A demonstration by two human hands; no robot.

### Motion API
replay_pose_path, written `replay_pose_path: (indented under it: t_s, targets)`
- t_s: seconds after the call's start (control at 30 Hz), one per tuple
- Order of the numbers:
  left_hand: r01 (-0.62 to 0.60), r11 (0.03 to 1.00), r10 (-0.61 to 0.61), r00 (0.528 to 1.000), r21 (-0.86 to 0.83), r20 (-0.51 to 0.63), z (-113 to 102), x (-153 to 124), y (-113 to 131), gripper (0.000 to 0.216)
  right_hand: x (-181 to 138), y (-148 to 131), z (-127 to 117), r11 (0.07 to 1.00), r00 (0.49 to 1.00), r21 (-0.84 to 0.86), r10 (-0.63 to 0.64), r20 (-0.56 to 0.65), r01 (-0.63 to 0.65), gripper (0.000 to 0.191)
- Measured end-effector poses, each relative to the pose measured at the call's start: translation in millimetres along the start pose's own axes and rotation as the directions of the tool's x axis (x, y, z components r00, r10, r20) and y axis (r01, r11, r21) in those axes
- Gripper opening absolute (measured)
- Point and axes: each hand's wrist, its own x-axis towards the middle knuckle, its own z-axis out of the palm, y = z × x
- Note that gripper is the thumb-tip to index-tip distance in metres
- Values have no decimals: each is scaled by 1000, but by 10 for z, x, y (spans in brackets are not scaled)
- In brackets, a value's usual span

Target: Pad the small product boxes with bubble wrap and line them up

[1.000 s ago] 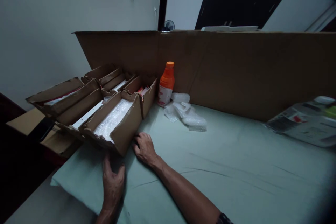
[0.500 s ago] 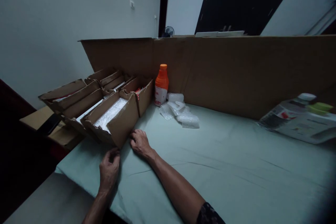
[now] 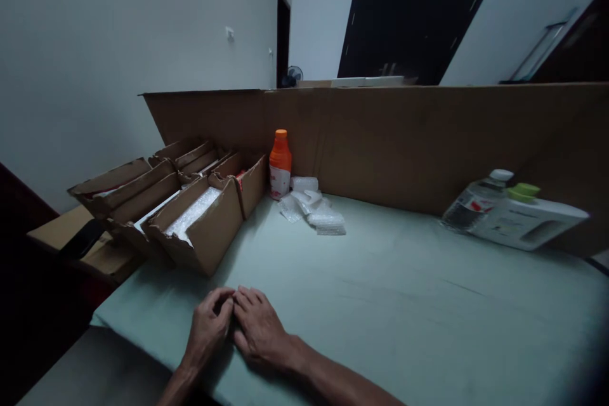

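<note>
My left hand point(image 3: 206, 328) and my right hand point(image 3: 260, 328) rest side by side on the pale green table cover point(image 3: 390, 311), close to its front edge, fingertips touching. The left hand's fingers are curled in, and whatever they may hold is hidden. The right hand lies flat, fingers stretched. A short way beyond them stands an open torn cardboard box point(image 3: 209, 241) lined with bubble wrap point(image 3: 193, 219).
More open cardboard boxes point(image 3: 128, 187) crowd the left end. An orange bottle point(image 3: 280, 163) and loose bubble wrap point(image 3: 311, 209) sit by the tall cardboard wall point(image 3: 404, 139). A white jug point(image 3: 523, 223) and a clear bottle point(image 3: 471, 206) lie at right.
Both hands have drawn back from the front corner of the cardboard box toward me and come together on the cover. The view has lifted and shifted right.
</note>
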Motion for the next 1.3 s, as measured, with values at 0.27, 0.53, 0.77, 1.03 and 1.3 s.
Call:
replay_pose_path:
  t_s: [0.27,0.53,0.77,1.03,1.3]
  targets:
    - [-438,879,462,881,191,-105,-937,898,1036,23,-43,314,-866,949,990,316,-54,128,11,30]
    - [-379,692,99,893,615,439,-1002,2253,802,33,1626,422,-2441,965,974,-225,88,-208,-135,27]
    - [-406,644,22,857,648,515,-800,2318,628,21,3138,735,-2580,739,916,-610,397,52,-286,26]
    - [-346,662,26,897,665,441,-837,2445,647,21,3442,946,-2256,658,862,-675,502,65,-333,24]
    - [-215,973,221,973,89,-63,-1258,2455,1297,33,2809,543,-2986,770,939,-538,281,-197,-343,34]
